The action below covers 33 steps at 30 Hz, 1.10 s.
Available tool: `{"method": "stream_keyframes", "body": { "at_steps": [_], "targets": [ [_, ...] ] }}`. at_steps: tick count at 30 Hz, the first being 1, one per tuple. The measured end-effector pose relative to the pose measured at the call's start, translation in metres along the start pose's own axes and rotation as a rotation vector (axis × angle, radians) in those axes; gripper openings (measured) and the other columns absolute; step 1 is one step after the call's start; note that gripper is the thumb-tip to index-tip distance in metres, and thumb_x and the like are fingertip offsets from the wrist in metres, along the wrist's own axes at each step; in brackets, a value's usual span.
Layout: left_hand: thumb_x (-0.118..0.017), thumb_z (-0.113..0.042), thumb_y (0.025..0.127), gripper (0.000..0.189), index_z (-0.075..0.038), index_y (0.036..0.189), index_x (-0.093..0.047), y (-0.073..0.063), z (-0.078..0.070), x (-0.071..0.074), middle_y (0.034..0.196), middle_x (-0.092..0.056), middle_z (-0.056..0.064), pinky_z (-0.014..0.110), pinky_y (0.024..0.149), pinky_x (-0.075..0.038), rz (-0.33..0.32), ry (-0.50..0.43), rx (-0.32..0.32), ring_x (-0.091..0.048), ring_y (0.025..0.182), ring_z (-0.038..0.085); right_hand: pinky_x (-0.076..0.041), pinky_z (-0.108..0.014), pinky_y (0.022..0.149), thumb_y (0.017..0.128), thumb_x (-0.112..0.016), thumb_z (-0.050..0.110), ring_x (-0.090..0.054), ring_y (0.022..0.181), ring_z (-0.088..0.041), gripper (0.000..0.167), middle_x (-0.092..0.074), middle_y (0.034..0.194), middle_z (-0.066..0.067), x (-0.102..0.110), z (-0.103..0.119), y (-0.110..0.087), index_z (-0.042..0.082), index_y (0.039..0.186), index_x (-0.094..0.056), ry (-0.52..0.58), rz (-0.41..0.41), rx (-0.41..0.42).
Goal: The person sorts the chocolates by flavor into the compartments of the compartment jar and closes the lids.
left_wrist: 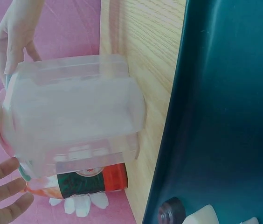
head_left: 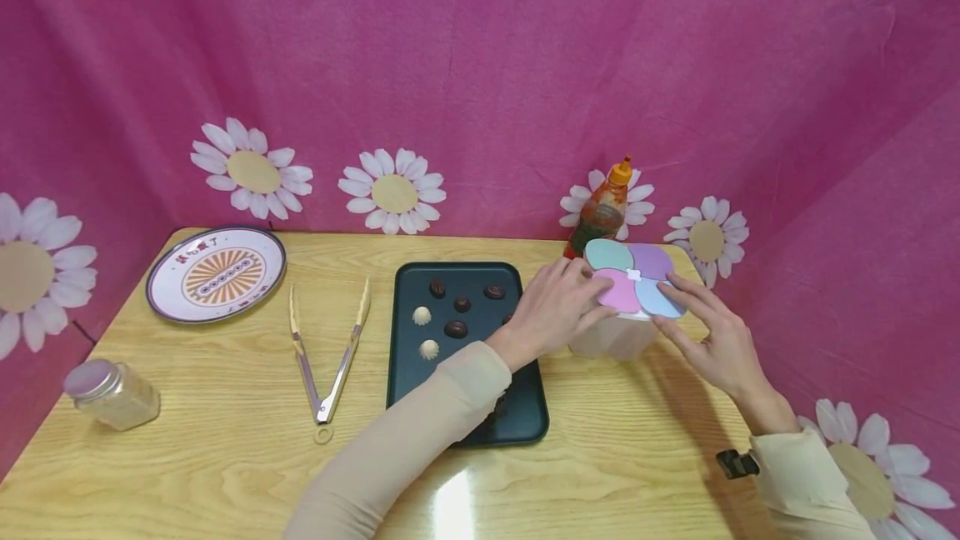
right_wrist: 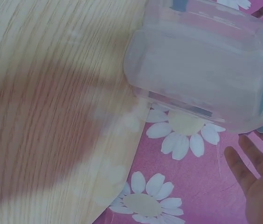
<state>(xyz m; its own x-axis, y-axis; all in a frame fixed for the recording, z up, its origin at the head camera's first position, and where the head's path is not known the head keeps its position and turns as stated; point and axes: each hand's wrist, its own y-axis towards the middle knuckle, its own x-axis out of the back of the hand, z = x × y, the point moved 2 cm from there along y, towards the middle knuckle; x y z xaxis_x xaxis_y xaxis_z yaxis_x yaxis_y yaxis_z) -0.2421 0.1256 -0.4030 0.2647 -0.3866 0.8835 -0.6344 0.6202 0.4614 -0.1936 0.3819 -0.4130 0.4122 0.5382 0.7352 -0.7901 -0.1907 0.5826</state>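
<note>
A clear plastic container [left_wrist: 75,112] stands upright on the right side of the table. Its lid [head_left: 634,275] has petal-shaped flaps in green, purple, pink and blue. My left hand [head_left: 551,302] touches the pink flap from the left, thumb on the lid and other fingers spread, as the left wrist view shows. On the opposite side, my right hand [head_left: 716,344] rests its extended fingers against the blue flap and the lid's edge. Neither hand visibly curls round the container. Its frosted walls hide whether anything is inside.
A dark baking tray [head_left: 416,382] bears several chocolates [head_left: 456,328] beneath my left forearm. Opened tongs [head_left: 345,365], a patterned plate [head_left: 168,307] and a lidded jar [head_left: 135,402] lie to the left. Behind the container stands a sauce bottle [head_left: 602,219], near the pink curtain [head_left: 480,65].
</note>
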Motion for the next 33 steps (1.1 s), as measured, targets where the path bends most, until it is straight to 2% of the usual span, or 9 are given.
{"method": "stream_keyframes", "body": {
  "at_steps": [3, 6, 8, 12, 15, 20, 24, 29, 33],
  "targets": [
    [-0.057, -0.056, 0.104, 0.047, -0.030, 0.142, -0.066, -0.001, 0.000, 0.000, 0.130, -0.067, 0.000, 0.027, 0.092, -0.054, -0.006, 0.016, -0.003, -0.060, 0.112, 0.015, -0.045, -0.022, 0.095, 0.081, -0.087, 0.008, -0.056, 0.139, -0.005, 0.061, -0.066, 0.147, -0.008, 0.000, 0.002, -0.003, 0.022, 0.138, -0.071, -0.022, 0.004, -0.006],
    [-0.057, -0.055, 0.105, 0.044, -0.030, 0.140, -0.067, -0.004, 0.002, 0.000, 0.129, -0.068, -0.001, 0.025, 0.088, -0.054, -0.015, 0.036, -0.005, -0.061, 0.110, 0.014, -0.046, -0.031, 0.088, 0.079, -0.088, 0.008, -0.061, 0.134, -0.022, 0.063, -0.067, 0.145, -0.009, -0.001, 0.006, -0.005, 0.021, 0.138, -0.071, -0.047, 0.004, 0.011],
    [-0.057, -0.054, 0.105, 0.042, -0.031, 0.139, -0.067, -0.005, 0.004, 0.001, 0.129, -0.068, 0.000, 0.025, 0.088, -0.055, -0.017, 0.036, -0.003, -0.061, 0.110, 0.015, -0.045, -0.027, 0.085, 0.078, -0.088, 0.007, -0.062, 0.130, -0.029, 0.063, -0.068, 0.144, -0.009, -0.001, 0.009, -0.005, 0.020, 0.138, -0.072, -0.057, -0.001, 0.026],
    [-0.058, -0.049, 0.106, 0.039, -0.030, 0.139, -0.067, -0.008, 0.010, 0.004, 0.131, -0.068, 0.001, 0.027, 0.092, -0.057, -0.017, -0.001, 0.016, -0.061, 0.116, 0.016, -0.044, -0.023, 0.078, 0.077, -0.088, 0.006, -0.061, 0.128, -0.030, 0.063, -0.068, 0.142, -0.010, -0.003, 0.014, -0.003, 0.018, 0.136, -0.072, -0.063, -0.015, 0.069],
    [-0.059, -0.047, 0.106, 0.038, -0.029, 0.140, -0.067, -0.010, 0.016, 0.006, 0.132, -0.067, 0.002, 0.028, 0.093, -0.057, -0.010, -0.024, 0.035, -0.061, 0.117, 0.017, -0.045, -0.026, 0.081, 0.076, -0.088, 0.005, -0.060, 0.127, -0.030, 0.063, -0.068, 0.140, -0.011, -0.006, 0.017, 0.000, 0.017, 0.135, -0.073, -0.060, -0.019, 0.100],
    [-0.059, -0.045, 0.107, 0.040, -0.030, 0.143, -0.064, -0.012, 0.025, 0.009, 0.134, -0.066, 0.002, 0.030, 0.096, -0.057, 0.029, -0.037, 0.059, -0.059, 0.120, 0.018, -0.039, -0.019, 0.108, 0.074, -0.088, 0.004, -0.059, 0.128, -0.038, 0.061, -0.070, 0.135, -0.015, -0.012, 0.020, 0.004, 0.015, 0.133, -0.075, -0.035, -0.027, 0.142],
    [-0.059, -0.045, 0.107, 0.042, -0.028, 0.145, -0.063, -0.012, 0.031, 0.010, 0.137, -0.066, 0.001, 0.032, 0.100, -0.057, 0.042, -0.035, 0.060, -0.059, 0.123, 0.019, -0.031, -0.024, 0.121, 0.074, -0.087, 0.005, -0.058, 0.128, -0.044, 0.059, -0.072, 0.129, -0.019, -0.016, 0.023, 0.008, 0.013, 0.131, -0.075, -0.006, -0.034, 0.184],
    [-0.057, -0.050, 0.106, 0.047, -0.027, 0.147, -0.061, -0.012, 0.040, 0.012, 0.142, -0.067, -0.001, 0.032, 0.104, -0.056, 0.061, -0.021, 0.079, -0.060, 0.126, 0.019, -0.038, -0.033, 0.118, 0.073, -0.088, 0.008, -0.061, 0.125, -0.043, 0.057, -0.073, 0.124, -0.017, -0.022, 0.029, 0.014, 0.013, 0.129, -0.077, -0.002, -0.032, 0.227],
    [-0.053, -0.052, 0.108, 0.051, -0.026, 0.152, -0.056, -0.012, 0.047, 0.013, 0.148, -0.063, -0.001, 0.034, 0.109, -0.054, 0.095, -0.030, 0.100, -0.057, 0.131, 0.019, -0.044, -0.042, 0.109, 0.077, -0.089, 0.012, -0.062, 0.123, -0.041, 0.052, -0.073, 0.123, -0.017, -0.027, 0.034, 0.018, 0.013, 0.128, -0.077, 0.002, -0.029, 0.245]
  ]
}}
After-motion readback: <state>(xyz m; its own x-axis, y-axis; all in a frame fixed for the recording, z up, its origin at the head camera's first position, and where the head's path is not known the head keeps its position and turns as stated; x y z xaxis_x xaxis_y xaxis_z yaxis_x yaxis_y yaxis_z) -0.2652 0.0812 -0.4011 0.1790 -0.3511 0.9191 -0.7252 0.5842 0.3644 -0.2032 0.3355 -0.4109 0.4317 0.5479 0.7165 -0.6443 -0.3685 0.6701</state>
